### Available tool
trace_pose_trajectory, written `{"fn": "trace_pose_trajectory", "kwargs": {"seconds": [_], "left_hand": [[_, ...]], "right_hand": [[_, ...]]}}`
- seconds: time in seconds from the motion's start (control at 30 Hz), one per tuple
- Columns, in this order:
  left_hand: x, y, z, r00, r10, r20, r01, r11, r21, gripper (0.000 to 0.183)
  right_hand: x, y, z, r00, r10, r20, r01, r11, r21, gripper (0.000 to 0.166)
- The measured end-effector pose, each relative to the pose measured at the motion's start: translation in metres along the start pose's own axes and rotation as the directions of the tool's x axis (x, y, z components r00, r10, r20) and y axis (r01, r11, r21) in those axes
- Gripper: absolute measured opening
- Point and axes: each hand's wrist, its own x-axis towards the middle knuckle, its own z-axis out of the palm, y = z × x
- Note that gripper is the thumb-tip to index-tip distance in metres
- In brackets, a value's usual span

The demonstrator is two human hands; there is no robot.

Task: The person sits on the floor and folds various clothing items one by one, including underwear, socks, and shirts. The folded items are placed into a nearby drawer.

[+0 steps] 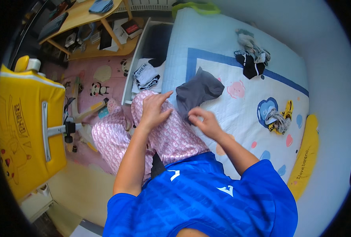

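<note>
A dark grey cloth garment (199, 88) lies crumpled on the bed, just beyond my right knee. My right hand (205, 122) is at its near end with thumb and forefinger curled together. Blur hides whether the fingers pinch the cloth or only hover over it. My left hand (155, 110) is over my leg in pink patterned trousers (175, 136), fingers apart and nothing in them. Left of the bed, a pulled-out white drawer (128, 86) holds a folded white garment with black trim (146, 75) and dark cloth (156, 40).
Crumpled grey and black clothes (252, 56) lie on the bed's far part, and a grey and yellow bundle (278, 120) to the right. A yellow banana-shaped cushion (304, 160) lines the wall. A yellow chair (30, 130) stands left, near a wooden desk (80, 14).
</note>
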Motion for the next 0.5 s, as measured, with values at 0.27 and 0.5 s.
{"fn": "trace_pose_trajectory", "kwargs": {"seconds": [0.27,0.5], "left_hand": [[-0.013,0.021,-0.004,0.984,-0.131,-0.119,0.066,0.895,-0.441,0.089],[-0.028,0.051,-0.023,0.993,0.012,0.12,0.116,0.169,-0.979,0.073]], "right_hand": [[0.042,-0.165,-0.083,0.876,-0.447,-0.181,0.464,0.679,0.569,0.016],[0.05,-0.19,-0.078,0.889,-0.341,-0.307,0.456,0.583,0.672,0.024]]}}
